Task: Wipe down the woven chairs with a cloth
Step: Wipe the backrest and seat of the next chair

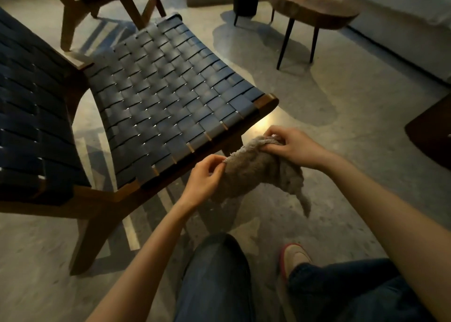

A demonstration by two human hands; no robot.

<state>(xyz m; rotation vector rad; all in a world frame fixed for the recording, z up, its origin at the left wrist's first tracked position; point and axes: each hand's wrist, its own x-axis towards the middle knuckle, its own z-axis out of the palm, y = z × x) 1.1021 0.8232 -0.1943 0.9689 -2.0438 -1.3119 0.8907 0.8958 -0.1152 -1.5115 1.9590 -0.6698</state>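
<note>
While our left hand (203,177) and right hand (291,147) pinch the bunched cloth (256,169) near the chair (170,90), nothing's wiped. We risk its dangling tail dragging the floor (353,151).

Dark blue denim trousers (212,280) are worn on both legs. One shoe (294,257) is seen, with a beige upper and a red rim. The forearms are left bare from the left hand (202,177) and the right hand (292,146) back.
</note>
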